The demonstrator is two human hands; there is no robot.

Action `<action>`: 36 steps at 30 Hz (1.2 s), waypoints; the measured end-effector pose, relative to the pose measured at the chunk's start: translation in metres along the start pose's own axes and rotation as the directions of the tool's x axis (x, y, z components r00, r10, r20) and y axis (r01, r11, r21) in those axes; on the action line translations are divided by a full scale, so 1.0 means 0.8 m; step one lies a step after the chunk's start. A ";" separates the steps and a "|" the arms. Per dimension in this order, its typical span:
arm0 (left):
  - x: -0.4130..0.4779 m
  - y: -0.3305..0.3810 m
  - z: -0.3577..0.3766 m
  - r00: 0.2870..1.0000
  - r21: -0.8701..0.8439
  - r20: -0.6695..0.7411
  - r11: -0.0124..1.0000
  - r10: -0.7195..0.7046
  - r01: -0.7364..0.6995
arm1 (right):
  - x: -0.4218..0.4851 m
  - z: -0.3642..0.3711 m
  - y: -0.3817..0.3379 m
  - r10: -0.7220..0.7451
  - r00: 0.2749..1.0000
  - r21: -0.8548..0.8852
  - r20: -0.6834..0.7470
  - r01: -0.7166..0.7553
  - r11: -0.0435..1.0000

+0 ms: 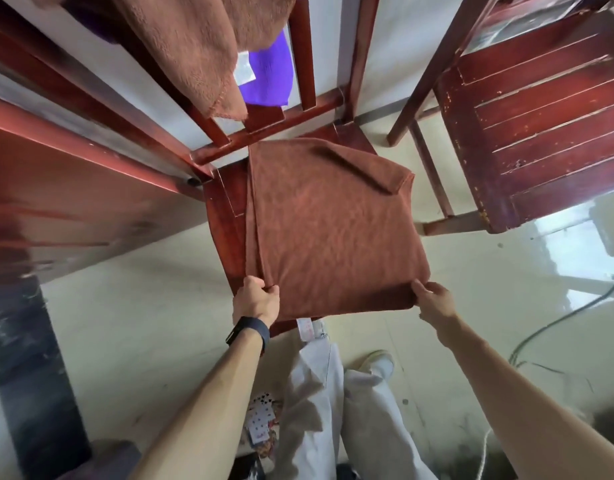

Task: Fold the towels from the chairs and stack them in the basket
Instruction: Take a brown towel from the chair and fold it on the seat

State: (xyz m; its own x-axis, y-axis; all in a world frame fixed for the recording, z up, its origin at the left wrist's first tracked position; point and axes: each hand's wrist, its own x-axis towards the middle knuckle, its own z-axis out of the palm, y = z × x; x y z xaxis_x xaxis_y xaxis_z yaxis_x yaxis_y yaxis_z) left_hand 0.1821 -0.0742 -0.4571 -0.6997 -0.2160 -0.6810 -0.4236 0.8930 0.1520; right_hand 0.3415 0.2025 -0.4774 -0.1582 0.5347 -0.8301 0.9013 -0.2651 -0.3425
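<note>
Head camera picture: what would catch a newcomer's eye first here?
First, the brown towel spread over the red wooden chair seat at the centre, with the left hand and right hand each pinching a near corner. Next, another brown towel and a purple towel draped over the chair's back at the top.

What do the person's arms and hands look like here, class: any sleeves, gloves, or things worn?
Both forearms are bare, with no sleeves in view and no gloves. The left hand has a dark band, like a watch or fitness tracker, around its wrist. The right hand wears nothing visible: no band, no ring that can be made out.
</note>
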 end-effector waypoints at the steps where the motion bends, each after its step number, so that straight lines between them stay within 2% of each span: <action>1: 0.002 0.000 -0.002 1.000 0.023 0.021 1.000 0.014 -0.014 | 0.004 0.000 0.004 -0.008 1.000 -0.006 -0.012 0.008 1.000; 4: 0.005 0.001 -0.011 0.997 0.028 0.060 0.998 0.054 -0.056 | -0.004 -0.006 -0.003 -0.031 0.998 -0.048 -0.050 0.029 0.998; 8: 0.007 -0.009 -0.025 0.995 -0.051 0.090 0.998 0.046 -0.042 | -0.016 -0.018 -0.009 -0.107 0.991 -0.248 -0.086 0.083 0.965; 9: 0.005 -0.011 -0.028 0.993 -0.103 0.115 0.994 0.033 -0.021 | -0.018 -0.020 -0.007 -0.105 0.991 -0.239 -0.084 0.082 0.968; 12: 0.004 -0.017 -0.036 0.966 -0.357 0.258 0.929 -0.005 0.100 | -0.030 -0.027 -0.008 -0.055 0.997 -0.054 -0.049 0.052 0.997; 13: 0.000 -0.016 -0.039 0.953 -0.391 0.303 0.911 -0.006 0.130 | -0.036 -0.029 -0.010 -0.050 0.998 -0.002 -0.031 0.050 0.999; 14: -0.003 -0.015 -0.042 0.938 -0.402 0.346 0.904 0.006 0.142 | -0.041 -0.031 -0.012 -0.043 0.999 0.028 -0.020 0.043 0.999; 18: -0.013 -0.016 -0.055 0.898 -0.242 0.439 0.964 0.005 0.113 | -0.061 -0.040 -0.015 -0.051 0.998 0.061 -0.033 0.053 0.997; 21: -0.014 -0.008 -0.076 0.933 -0.296 0.360 0.949 0.001 0.113 | -0.077 -0.046 -0.030 -0.099 0.993 0.058 -0.059 0.102 0.993; 24: -0.024 0.008 -0.106 0.956 -0.561 0.290 0.816 0.037 0.138 | -0.098 -0.053 -0.059 -0.170 0.979 0.168 -0.111 0.187 0.968; 27: -0.028 0.017 -0.130 0.991 -0.693 0.102 0.721 0.083 0.011 | -0.115 -0.059 -0.085 -0.254 0.951 0.292 -0.176 0.297 0.909; 29: -0.025 0.017 -0.133 0.992 -0.652 -0.059 0.747 0.116 -0.126 | -0.117 -0.056 -0.092 -0.308 0.917 0.287 -0.253 0.375 0.881; 31: -0.020 0.009 -0.123 0.984 -0.545 -0.121 0.821 0.127 -0.173 | -0.112 -0.044 -0.084 -0.324 0.904 0.222 -0.279 0.389 0.894; 33: -0.014 -0.006 -0.104 0.991 -0.417 -0.093 0.900 0.101 -0.131 | -0.096 -0.027 -0.058 -0.283 0.931 0.098 -0.232 0.312 0.945; 36: -0.001 -0.030 -0.071 0.999 -0.249 -0.034 0.967 0.038 -0.046 | -0.054 -0.006 -0.004 -0.158 0.985 -0.087 -0.072 0.151 0.985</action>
State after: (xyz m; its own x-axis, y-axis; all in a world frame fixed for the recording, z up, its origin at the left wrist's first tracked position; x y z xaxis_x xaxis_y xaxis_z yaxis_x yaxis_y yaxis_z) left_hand 0.1602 -0.1176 -0.4195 -0.7346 -0.1949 -0.6499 -0.5211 0.7755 0.3565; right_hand 0.3477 0.1839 -0.4383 -0.2690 0.6260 -0.7320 0.8987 -0.1102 -0.4245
